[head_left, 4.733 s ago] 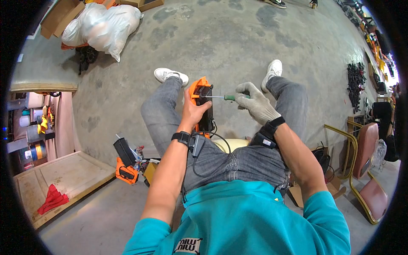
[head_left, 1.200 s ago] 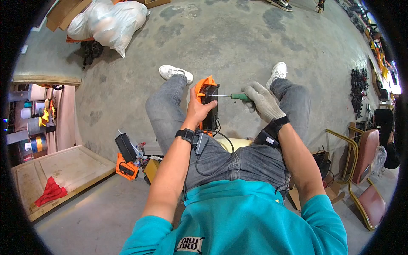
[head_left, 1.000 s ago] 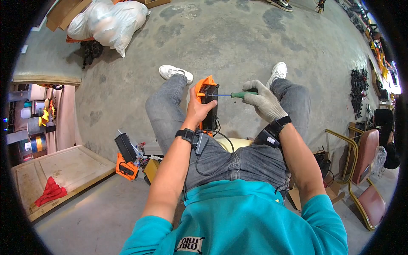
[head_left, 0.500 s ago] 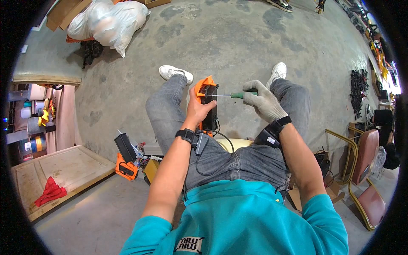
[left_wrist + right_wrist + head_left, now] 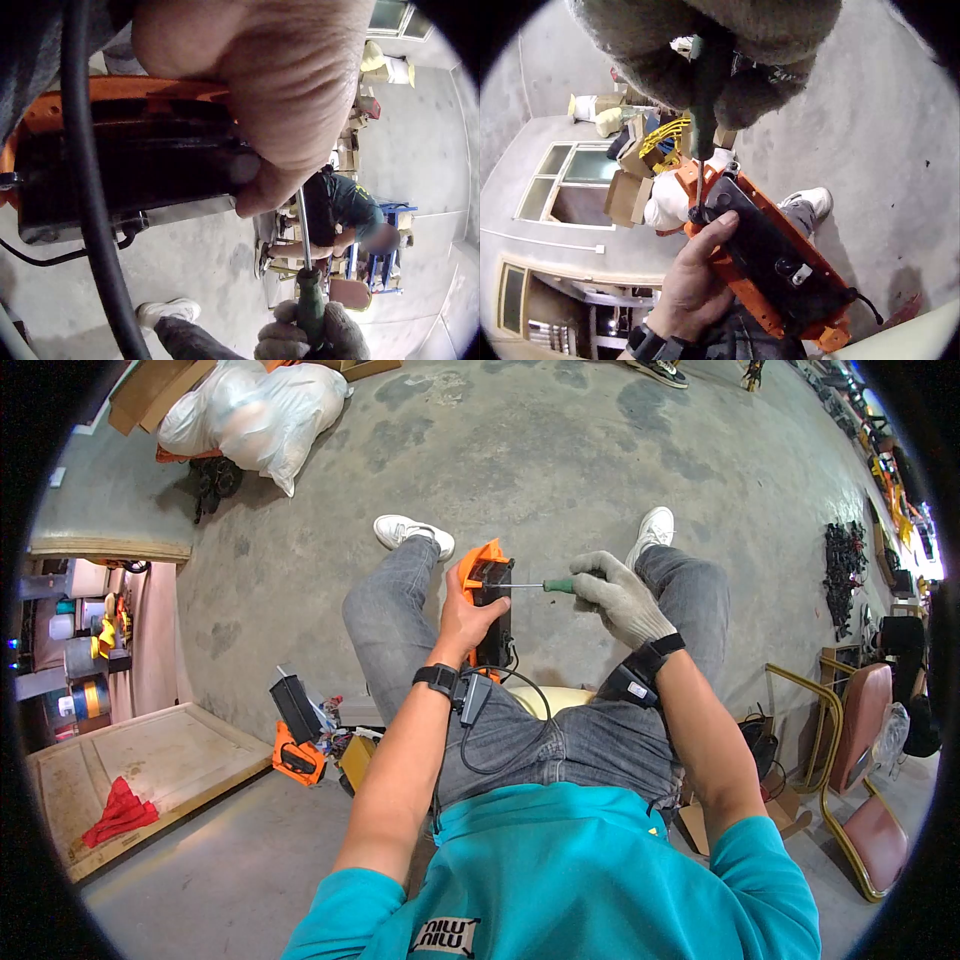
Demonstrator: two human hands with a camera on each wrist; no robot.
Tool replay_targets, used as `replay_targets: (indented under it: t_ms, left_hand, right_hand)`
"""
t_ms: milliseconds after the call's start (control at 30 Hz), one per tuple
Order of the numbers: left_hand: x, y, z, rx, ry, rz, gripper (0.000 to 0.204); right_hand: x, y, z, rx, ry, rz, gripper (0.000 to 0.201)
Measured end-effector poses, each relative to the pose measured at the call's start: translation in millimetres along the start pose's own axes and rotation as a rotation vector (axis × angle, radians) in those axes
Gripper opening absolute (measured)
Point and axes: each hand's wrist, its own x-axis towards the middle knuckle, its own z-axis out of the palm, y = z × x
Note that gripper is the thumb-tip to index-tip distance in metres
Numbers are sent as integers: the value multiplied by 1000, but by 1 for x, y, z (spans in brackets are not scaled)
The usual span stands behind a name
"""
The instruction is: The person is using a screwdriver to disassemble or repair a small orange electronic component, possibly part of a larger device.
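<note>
My bare left hand (image 5: 462, 622) grips an orange and black device (image 5: 487, 610) upright between my knees, thumb on its black face (image 5: 769, 259). My gloved right hand (image 5: 620, 598) holds a green-handled screwdriver (image 5: 545, 586) level, its tip against the device's top edge. In the left wrist view the shaft (image 5: 304, 236) runs from my thumb (image 5: 259, 112) down to the gloved fingers (image 5: 311, 341). A black cable (image 5: 500, 705) hangs from the device's lower end.
A second orange and black unit (image 5: 295, 735) lies on the concrete floor by my left thigh, beside small parts. A wooden board (image 5: 140, 775) with a red cloth (image 5: 118, 810) lies left. White sacks (image 5: 250, 410) sit far left; metal chairs (image 5: 860, 760) stand right.
Little has moved since a second ago: the gloved hand shifted its hold slightly along the screwdriver handle. The device and left hand stay where they were.
</note>
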Motion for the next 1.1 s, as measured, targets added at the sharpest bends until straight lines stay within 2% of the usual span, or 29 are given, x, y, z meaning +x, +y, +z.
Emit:
replay_targets:
  t_ms: [67,133,200,233,300,333,400,433,467,500,633,733,800,833,933,1033,1100]
  left_hand:
    - [1,-5,0,-67,-6,-17,93]
    - [0,-1,0,-53,-6,-21,92]
    - [-1,2,0,-38,-5,-24,92]
    - [-1,3,0,-43,-1,-25,92]
    - [-1,0,0,-47,1,-25,91]
    - [1,-4,0,-47,7,-13,91]
    - [2,-6,0,-47,15,-1,91]
    - [1,-4,0,-30,12,0,92]
    - [0,-2,0,-14,10,1,92]
    - [1,-5,0,-14,10,0,92]
    - [2,-5,0,-24,3,8,93]
    - [1,1,1,1,-1,-11,95]
    - [0,2,0,7,-4,-34,94]
    - [0,1,0,-7,-5,-35,95]
    - [-2,6,1,-29,-5,-31,93]
    - [0,-1,1,-23,-1,-11,93]
    - [1,-4,1,-11,3,3,93]
  right_hand:
    - [5,12,-5,-27,1,-25,48]
    - [2,2,0,-53,2,-49,48]
    - [-4,-10,3,-64,14,65,46]
    - [-3,-12,1,-63,14,65,46]
    - [-3,-18,-5,-55,-107,245,42]
    - [-6,-24,-4,-54,-107,245,42]
    - [-11,-37,-2,-90,-73,211,40]
    - [-8,-27,-3,-90,-73,211,40]
    - [-2,-10,-5,-50,-52,133,40]
    - [0,-5,-3,-10,-31,55,40]
    - [-1,-3,3,14,12,-50,41]
    - [-7,-21,4,-60,44,36,40]
    - [-9,-32,-1,-113,-71,244,39]
    - [-9,-31,-2,-112,-70,244,39]
    - [-5,-21,-5,-142,-82,173,38]
    - [2,-3,-3,-8,3,72,39]
    - [3,1,-1,56,48,-71,40]
